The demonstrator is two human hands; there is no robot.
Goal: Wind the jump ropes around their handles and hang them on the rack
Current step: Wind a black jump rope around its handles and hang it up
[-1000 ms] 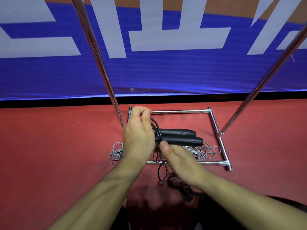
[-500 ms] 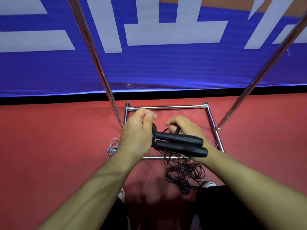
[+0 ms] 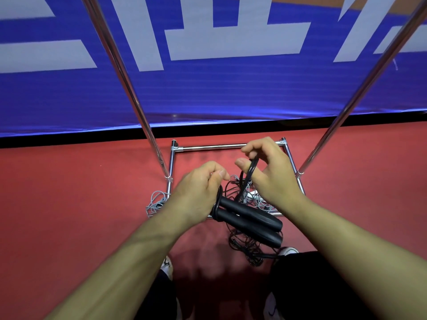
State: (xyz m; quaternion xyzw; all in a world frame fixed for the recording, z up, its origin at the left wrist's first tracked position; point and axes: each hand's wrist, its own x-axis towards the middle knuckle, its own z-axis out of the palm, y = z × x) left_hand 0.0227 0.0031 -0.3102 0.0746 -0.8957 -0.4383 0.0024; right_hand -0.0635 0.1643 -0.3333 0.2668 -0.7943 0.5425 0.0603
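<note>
My left hand [image 3: 196, 192] grips two black handles [image 3: 250, 220] side by side, their long axes pointing down-right, while my right hand [image 3: 268, 174] pinches the black cord [image 3: 250, 168].

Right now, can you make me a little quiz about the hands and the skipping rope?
1. True or false: the left hand grips the ends of both black handles.
2. What do the right hand fingers pinch? A) black cord B) grey rope C) rack pole
3. Fill in: the loose black cord lies piled on the red ____.

Key: 1 true; 2 A; 3 floor.
</note>
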